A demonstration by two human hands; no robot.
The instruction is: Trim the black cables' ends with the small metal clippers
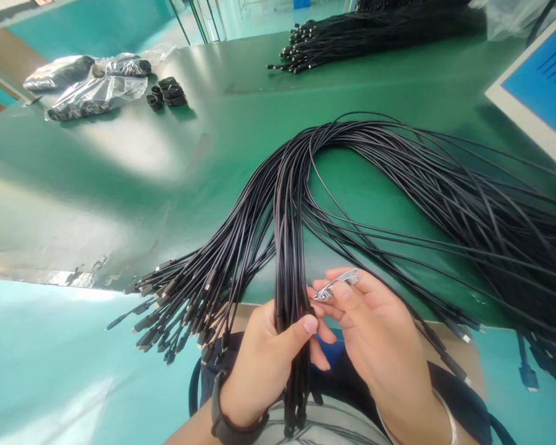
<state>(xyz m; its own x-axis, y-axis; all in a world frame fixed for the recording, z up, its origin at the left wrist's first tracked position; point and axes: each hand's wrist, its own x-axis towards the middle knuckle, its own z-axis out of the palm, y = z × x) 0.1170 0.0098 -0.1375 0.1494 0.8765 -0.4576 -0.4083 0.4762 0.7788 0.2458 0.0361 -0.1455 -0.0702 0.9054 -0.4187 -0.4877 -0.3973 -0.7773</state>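
My left hand (264, 361), with a black band on its wrist, is wrapped round a bundle of black cables (288, 247) near the table's front edge. The ends of this bundle hang below the fist toward my lap. Between the thumb and fingers of my right hand (382, 337) is a silver nail clipper (338, 285). Its tip is close to the right side of the held bundle; whether it touches a cable I cannot tell. More cables with small plugs (167, 309) fan out to the left, partly over the edge.
The rest of the cables (445, 179) arch across the green table (213, 142) to the right. Plastic bags (95, 99) of black items and small black coils (171, 93) lie back left. Another cable pile (375, 34) is at the back, near a blue-and-white box (542, 80).
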